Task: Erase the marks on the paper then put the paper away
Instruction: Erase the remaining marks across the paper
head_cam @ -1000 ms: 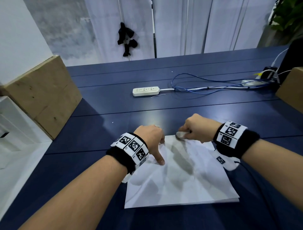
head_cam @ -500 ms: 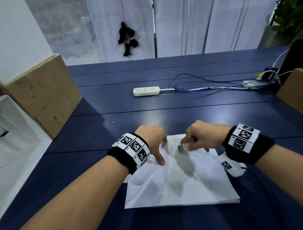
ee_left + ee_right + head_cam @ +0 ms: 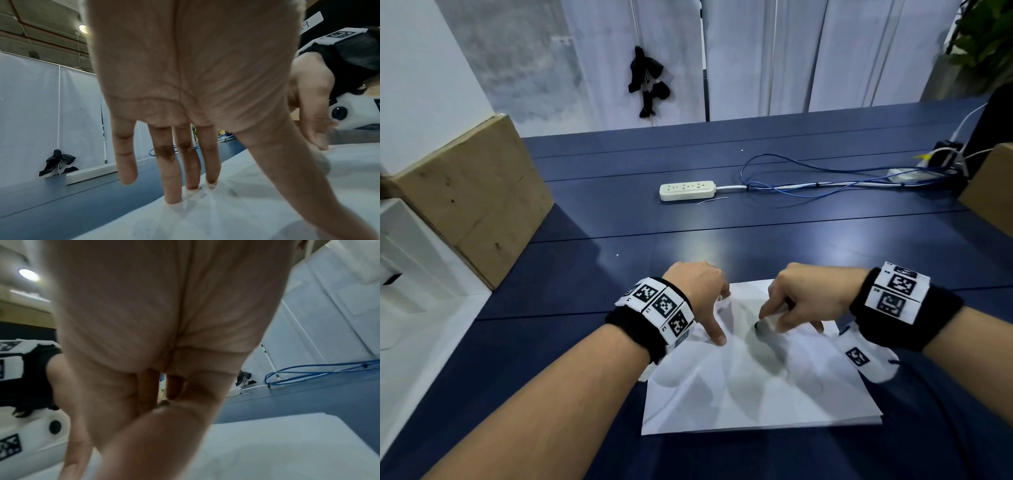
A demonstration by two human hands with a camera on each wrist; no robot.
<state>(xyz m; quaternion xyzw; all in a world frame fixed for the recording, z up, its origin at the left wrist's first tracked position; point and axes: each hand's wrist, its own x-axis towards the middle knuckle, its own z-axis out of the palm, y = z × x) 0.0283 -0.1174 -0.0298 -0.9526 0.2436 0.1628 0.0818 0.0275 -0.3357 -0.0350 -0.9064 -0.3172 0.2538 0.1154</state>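
A white, creased sheet of paper lies on the dark blue table in front of me. My left hand presses on its far left corner with straight fingers and a spread thumb. My right hand pinches a small grey eraser and holds its dark tip against the upper middle of the paper. From the left wrist the eraser shows under the right hand's fingers. The right wrist view is blurred; fingers and thumb meet around the eraser tip above the paper. No clear marks show on the sheet.
A white power strip with blue cables lies across the far part of the table. A cardboard box stands at the left edge, another at the right. White shelving sits low on the left.
My right hand has slid with the eraser from the paper's far edge toward me, onto the sheet. The left hand has stayed pressing the corner.
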